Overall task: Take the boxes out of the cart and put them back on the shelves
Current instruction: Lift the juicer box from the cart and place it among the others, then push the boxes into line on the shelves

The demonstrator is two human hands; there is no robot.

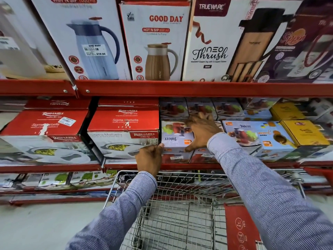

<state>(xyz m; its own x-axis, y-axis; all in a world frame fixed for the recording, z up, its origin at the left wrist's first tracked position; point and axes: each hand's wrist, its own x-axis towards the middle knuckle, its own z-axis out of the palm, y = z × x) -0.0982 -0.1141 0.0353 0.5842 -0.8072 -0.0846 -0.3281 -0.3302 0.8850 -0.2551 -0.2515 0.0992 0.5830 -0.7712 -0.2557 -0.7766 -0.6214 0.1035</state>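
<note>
A small pale-blue juicer box (175, 135) sits upside down on top of other juicer boxes on the middle red shelf (180, 166). My right hand (201, 131) lies spread over its top right corner, thumb under its front edge. My left hand (150, 156) touches the box's lower left corner with curled fingers. Below my arms stands the wire cart (178, 210); I see no boxes in the part of its basket that shows.
Red casserole boxes (123, 130) stand tight against the juicer box on the left. More juicer boxes (252, 134) and yellow boxes (304, 132) fill the right. Tall flask boxes (156, 40) line the upper shelf. A red child-seat flap (241, 230) is on the cart.
</note>
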